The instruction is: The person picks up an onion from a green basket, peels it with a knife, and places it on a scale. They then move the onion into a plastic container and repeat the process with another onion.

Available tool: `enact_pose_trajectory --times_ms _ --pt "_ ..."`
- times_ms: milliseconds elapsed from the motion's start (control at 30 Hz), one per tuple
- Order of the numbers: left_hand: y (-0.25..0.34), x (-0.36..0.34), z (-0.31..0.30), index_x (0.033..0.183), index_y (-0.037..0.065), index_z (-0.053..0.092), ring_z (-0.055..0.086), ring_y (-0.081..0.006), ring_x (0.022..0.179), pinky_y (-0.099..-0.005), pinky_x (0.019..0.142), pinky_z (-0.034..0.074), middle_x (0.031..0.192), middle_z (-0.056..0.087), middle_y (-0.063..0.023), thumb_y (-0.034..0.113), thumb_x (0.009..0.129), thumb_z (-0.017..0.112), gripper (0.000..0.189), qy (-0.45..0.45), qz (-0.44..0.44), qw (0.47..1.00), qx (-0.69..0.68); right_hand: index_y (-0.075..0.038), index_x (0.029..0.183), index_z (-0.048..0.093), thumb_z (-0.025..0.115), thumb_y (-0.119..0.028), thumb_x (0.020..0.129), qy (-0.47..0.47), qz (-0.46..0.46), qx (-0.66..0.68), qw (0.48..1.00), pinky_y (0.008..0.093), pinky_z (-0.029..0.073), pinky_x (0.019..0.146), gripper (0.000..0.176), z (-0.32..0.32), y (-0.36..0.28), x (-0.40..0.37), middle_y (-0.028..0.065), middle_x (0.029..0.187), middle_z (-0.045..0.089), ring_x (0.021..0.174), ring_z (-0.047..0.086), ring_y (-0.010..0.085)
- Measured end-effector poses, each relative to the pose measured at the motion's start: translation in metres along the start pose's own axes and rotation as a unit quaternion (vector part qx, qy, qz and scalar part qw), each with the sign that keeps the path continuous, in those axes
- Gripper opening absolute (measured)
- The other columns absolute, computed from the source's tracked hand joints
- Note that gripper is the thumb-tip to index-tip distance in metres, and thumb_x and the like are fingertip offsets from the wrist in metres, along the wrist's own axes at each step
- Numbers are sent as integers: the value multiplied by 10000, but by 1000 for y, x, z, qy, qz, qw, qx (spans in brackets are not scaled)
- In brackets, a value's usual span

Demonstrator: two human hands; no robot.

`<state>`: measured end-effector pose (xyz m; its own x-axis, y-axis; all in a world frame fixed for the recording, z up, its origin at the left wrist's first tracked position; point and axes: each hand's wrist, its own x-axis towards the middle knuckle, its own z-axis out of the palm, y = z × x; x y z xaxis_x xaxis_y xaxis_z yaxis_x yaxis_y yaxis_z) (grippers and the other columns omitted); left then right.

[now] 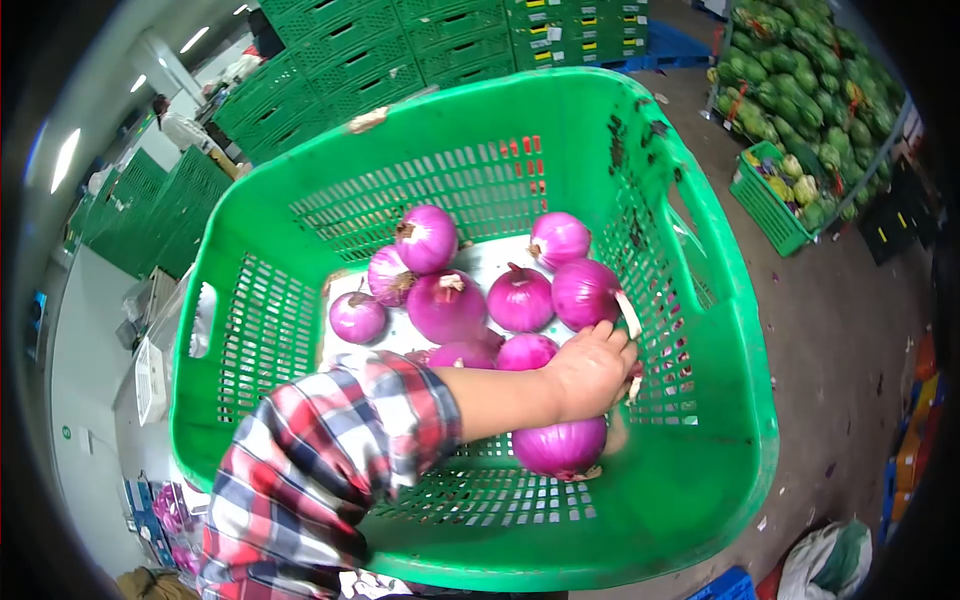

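My left hand [592, 372] reaches in from the lower left, its plaid sleeve pushed up the forearm. Its fingers curl downward near the right wall of a green plastic basket [480, 555]. Whatever they close on is mostly hidden; a bit of purple and a pale dry stalk show beside the fingertips. Just beyond the fingers sits a red onion [585, 293] with a dry stem. Below the wrist rests another large red onion [558, 447], and a red onion [525, 352] lies partly behind the hand. Several more red onions [447, 305] lie farther left. My right hand is out of view.
Stacked green crates [350, 60] stand behind the basket. At the upper right are a heap of green melons [790, 90] and a small green crate [775, 215] of produce. A white sack [825, 565] lies at the lower right. Another person [185, 130] is far left.
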<state>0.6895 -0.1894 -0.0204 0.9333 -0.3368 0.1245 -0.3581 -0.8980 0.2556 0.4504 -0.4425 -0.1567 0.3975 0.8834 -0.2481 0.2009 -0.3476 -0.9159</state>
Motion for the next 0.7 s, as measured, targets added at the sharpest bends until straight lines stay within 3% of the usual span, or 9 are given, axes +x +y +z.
enact_pose_trajectory --times_ms 100,133,167,267,333,433,533,667,700 --pt "-27 -33 -45 961 34 590 559 -298 892 -397 749 468 1007 565 -148 206 803 543 239 -16 67 990 -126 -105 1166 520 613 -226 742 -5 0 -8 1000 387 409 797 451 -4 1 4 100 1091 547 980 520 275" --pt "-37 -46 -71 949 53 601 592 -294 835 -396 723 490 893 588 -142 188 809 548 201 -110 7 982 -154 -105 1164 521 613 -224 744 -7 0 -10 1000 386 410 790 446 -4 1 4 99 1084 548 973 522 275" --pt "-59 -67 -76 898 54 617 598 -293 750 -391 685 496 771 590 -143 195 808 561 176 -43 5 989 -141 -104 1162 522 612 -221 745 -7 1 -11 1000 384 412 783 442 -5 2 4 99 1078 550 966 524 275" --pt "-116 -114 -104 968 36 602 590 -328 815 -407 733 479 876 608 -173 295 793 577 314 57 -255 965 -25 -103 1155 526 612 -214 748 -7 1 -19 1000 379 417 763 430 -6 2 8 99 1058 556 944 530 276" --pt "-147 -125 -105 1083 -1 528 581 -350 890 -404 787 471 991 587 -190 396 729 645 545 144 -290 930 172 -102 1150 528 612 -209 751 -6 2 -23 1000 376 420 749 422 -7 1 9 98 1045 560 929 535 276" --pt "-172 -96 -95 1169 -39 435 562 -371 965 -405 837 462 1061 554 -216 501 640 704 802 130 -475 869 44 -100 1143 532 611 -202 755 -2 1 -30 1000 371 425 729 410 -5 0 9 98 1025 565 908 541 277" --pt "-180 -70 -87 1177 -52 415 558 -357 1002 -392 861 460 1075 550 -244 559 586 727 906 74 -527 843 76 -99 1137 536 611 -194 758 -1 6 -35 999 367 430 708 397 -1 -2 2 97 1005 571 886 547 277" --pt "-217 -101 -140 1143 -37 517 605 -237 884 -315 745 506 1038 599 -180 523 678 686 747 -23 -473 846 -245 -97 1127 541 610 -184 763 1 19 -40 999 360 437 681 381 -1 -6 -4 96 978 578 857 555 278" --pt "-229 -122 -142 1141 -35 526 602 -249 907 -320 771 499 1043 603 -174 517 698 671 722 -42 -471 856 -209 -97 1125 542 610 -182 764 2 22 -42 999 359 439 674 377 -2 -6 -3 96 972 580 849 557 278"
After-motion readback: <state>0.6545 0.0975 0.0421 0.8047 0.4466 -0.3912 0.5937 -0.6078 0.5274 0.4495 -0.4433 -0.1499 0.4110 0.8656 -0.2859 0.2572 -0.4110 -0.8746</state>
